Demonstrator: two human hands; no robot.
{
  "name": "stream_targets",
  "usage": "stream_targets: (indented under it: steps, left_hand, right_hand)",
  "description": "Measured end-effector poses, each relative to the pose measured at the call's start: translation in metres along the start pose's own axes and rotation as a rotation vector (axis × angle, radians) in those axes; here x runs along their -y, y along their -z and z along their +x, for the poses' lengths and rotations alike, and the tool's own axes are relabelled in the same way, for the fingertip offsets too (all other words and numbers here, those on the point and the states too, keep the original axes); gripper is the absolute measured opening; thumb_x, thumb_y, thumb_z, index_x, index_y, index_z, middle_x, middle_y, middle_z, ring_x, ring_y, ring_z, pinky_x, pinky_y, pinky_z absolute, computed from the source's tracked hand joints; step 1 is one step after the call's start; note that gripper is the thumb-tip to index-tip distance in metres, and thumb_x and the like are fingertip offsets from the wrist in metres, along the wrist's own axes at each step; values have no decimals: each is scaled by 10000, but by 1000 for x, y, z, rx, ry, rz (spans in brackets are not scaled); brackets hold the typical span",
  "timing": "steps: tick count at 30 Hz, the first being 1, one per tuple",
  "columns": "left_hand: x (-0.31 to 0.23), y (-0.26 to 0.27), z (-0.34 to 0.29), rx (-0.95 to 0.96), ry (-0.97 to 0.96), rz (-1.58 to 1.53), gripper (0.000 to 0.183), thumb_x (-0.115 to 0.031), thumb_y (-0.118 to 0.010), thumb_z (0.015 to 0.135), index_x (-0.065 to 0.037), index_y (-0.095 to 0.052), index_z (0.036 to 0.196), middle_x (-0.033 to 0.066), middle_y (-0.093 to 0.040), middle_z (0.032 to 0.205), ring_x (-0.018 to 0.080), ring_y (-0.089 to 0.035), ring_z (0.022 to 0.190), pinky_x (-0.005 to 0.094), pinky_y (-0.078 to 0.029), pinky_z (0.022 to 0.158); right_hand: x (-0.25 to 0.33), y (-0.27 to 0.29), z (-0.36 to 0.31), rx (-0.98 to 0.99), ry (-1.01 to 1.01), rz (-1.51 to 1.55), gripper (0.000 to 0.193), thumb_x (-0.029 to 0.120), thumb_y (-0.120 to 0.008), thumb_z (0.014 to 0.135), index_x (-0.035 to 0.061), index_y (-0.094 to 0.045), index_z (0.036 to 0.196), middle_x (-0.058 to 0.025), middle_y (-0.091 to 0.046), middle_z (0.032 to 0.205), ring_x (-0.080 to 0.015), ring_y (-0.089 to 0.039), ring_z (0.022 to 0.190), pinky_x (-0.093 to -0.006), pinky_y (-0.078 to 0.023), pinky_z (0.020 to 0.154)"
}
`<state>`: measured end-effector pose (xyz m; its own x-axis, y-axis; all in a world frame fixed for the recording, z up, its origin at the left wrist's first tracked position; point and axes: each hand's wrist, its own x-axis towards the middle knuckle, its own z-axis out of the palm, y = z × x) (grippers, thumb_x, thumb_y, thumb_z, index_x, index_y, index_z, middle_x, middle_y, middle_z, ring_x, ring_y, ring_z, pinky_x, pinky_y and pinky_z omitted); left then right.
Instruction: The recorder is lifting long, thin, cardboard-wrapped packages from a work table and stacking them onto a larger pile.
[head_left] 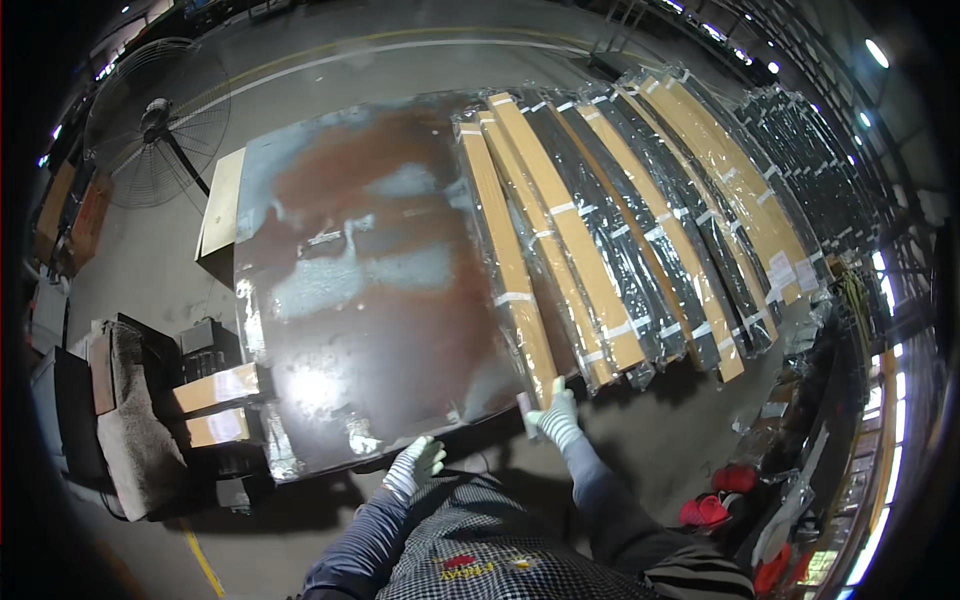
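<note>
My right hand, in a pale glove, is at the near end of a long cardboard-faced package wrapped in clear film. Its fingers close on a small pale pinkish piece, whose kind I cannot make out; the thumb side lies against the package end. By the near edge of a large worn table, my left hand, also gloved, holds nothing and has its fingers apart. More long packages, cardboard and dark, lie side by side on the table's right part, bound with white tape.
A large round fan stands beyond the table's left side. At the left are cardboard pieces and a chair-like thing with a grey cover. Dark wrapped bundles lie far right. Red items are at the lower right.
</note>
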<state>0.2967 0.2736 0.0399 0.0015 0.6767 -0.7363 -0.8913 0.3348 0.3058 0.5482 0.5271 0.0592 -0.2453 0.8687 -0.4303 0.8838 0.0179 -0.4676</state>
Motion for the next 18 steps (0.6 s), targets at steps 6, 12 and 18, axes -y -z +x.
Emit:
stream_targets:
  steps: [6, 12, 18]
  left_hand:
    - [56, -56, 23, 182, -1, 77, 605, -183, -734, 904, -71, -448, 1426, 83, -590, 1321, 202, -564, 1208, 378, -471, 1017]
    - [95, -103, 58, 108, -128, 293, 497, -74, -752, 860, -65, -552, 1315, 78, -663, 1202, 228, -635, 1089, 398, -517, 959]
    - [62, -97, 33, 305, -58, -148, 488, -237, -741, 887, -86, -565, 1316, 70, -652, 1228, 235, -611, 1143, 431, -487, 1008]
  right_hand:
    - [5, 54, -24, 71, 471, 25, 581, 221, -754, 768, 72, -593, 1306, -200, -652, 1201, -356, -606, 1124, -414, -452, 1040]
    - [-42, 147, 72, -461, -16, -641, 1237, 500, -879, 618, -4, -212, 1530, -194, -473, 1397, -362, -458, 1304, -473, -402, 1082]
    - [3, 118, 37, -35, 404, 326, 878, 320, -823, 754, 36, -388, 1463, -155, -569, 1318, -297, -575, 1183, -387, -477, 1003]
